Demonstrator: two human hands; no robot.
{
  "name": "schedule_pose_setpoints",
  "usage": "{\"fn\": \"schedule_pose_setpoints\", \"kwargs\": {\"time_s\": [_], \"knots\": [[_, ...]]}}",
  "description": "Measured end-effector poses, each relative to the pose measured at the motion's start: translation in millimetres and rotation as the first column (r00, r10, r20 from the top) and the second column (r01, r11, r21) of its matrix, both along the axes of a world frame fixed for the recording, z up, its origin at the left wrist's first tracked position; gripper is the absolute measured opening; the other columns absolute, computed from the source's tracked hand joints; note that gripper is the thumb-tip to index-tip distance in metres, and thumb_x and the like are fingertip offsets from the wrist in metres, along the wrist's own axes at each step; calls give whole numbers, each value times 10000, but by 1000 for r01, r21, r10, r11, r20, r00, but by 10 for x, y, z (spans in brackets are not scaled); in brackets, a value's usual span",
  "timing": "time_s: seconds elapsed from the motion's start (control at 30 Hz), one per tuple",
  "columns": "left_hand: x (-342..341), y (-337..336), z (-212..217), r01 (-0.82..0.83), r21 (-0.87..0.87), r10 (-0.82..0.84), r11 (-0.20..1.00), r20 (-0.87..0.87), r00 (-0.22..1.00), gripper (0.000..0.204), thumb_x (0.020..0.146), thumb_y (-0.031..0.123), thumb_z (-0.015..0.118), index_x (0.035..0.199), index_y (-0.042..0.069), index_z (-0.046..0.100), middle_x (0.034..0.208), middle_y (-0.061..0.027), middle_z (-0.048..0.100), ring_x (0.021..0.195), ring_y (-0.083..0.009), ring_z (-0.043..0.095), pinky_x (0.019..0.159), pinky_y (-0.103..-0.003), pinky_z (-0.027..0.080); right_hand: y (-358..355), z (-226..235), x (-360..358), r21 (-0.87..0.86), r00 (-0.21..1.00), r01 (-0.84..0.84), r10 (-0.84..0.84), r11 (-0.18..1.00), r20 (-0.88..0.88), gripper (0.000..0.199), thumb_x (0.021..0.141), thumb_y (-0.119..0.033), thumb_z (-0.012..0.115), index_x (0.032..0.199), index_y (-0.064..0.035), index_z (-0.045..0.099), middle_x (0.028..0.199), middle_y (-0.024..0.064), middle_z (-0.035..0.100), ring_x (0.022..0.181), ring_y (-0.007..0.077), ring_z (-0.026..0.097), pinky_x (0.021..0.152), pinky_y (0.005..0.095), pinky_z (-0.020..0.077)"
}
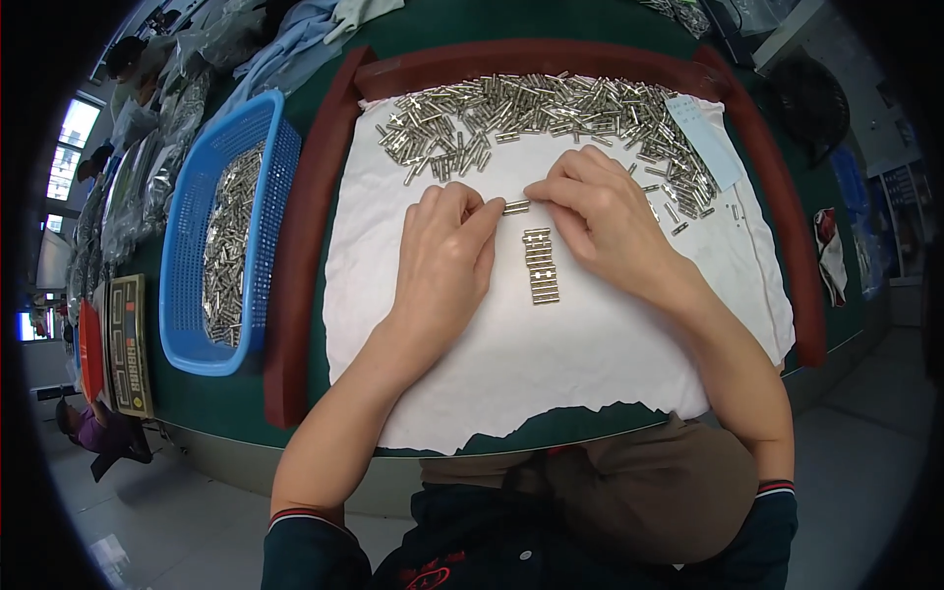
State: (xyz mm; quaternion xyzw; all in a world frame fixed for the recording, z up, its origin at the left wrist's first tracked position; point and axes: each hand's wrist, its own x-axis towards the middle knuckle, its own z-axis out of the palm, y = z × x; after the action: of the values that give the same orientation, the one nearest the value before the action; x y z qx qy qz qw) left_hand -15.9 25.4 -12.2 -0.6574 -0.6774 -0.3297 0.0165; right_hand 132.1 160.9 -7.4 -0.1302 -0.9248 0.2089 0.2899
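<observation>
My left hand and my right hand face each other over a white cloth. Between their fingertips are a couple of short silvery metal pins, lying side by side; both hands are closed in a pinch at their ends. Just below my fingers, a neat column of similar pins lies on the cloth, each pin set crosswise against the one beside it. Beyond the hands spreads a large loose heap of the same pins, with several strays near my right hand.
A dark red wooden frame borders the cloth at the left, back and right. Left of it stands a blue plastic basket filled with pins. A pale blue paper slip lies on the heap's right part. Folded garments and plastic bags crowd the far left.
</observation>
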Motion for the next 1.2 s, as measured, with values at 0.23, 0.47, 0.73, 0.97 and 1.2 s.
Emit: {"fn": "schedule_pose_setpoints", "kwargs": {"time_s": [0.23,0.47,0.73,0.97,1.2], "knots": [[31,40,16,12,18,-12,1000,-29,1000,224,799,-37,659,1014,3,707,882,-96,588,828,-250,543,743,-353,431,17,-41,-45,-26,1000,-8,8,1000,-25,77,780,-20,668,854,0,678,804,88,595,802,262,551,705,371,452],[22,18,33,20,45,-20,999,1,1000,174,779,-27,686,946,9,718,810,-80,588,770,-234,546,727,-344,430,-4,123,50,-191,998,54,-47,980,39,44,761,-60,649,758,-24,674,764,81,594,839,271,576,763,396,449],[70,34,9,30,59,-28,998,-34,999,129,751,-5,697,875,31,689,820,-56,566,781,-233,535,717,-361,391,-35,58,76,1,995,67,-67,998,76,12,739,-57,649,736,-46,646,768,73,603,815,260,565,731,397,429],[46,50,-1,33,56,-30,998,-48,998,174,761,7,692,932,34,690,840,-62,567,809,-236,532,728,-363,393,-40,57,67,0,992,80,-79,997,99,10,734,-56,648,737,-53,640,782,67,609,837,254,566,739,395,427],[36,43,20,55,16,-55,998,-30,998,221,778,0,679,996,31,695,878,-77,578,843,-241,541,759,-361,412,-49,54,68,-9,995,47,-46,999,86,23,750,-59,631,754,-55,653,778,70,603,841,258,567,746,391,426]]}}
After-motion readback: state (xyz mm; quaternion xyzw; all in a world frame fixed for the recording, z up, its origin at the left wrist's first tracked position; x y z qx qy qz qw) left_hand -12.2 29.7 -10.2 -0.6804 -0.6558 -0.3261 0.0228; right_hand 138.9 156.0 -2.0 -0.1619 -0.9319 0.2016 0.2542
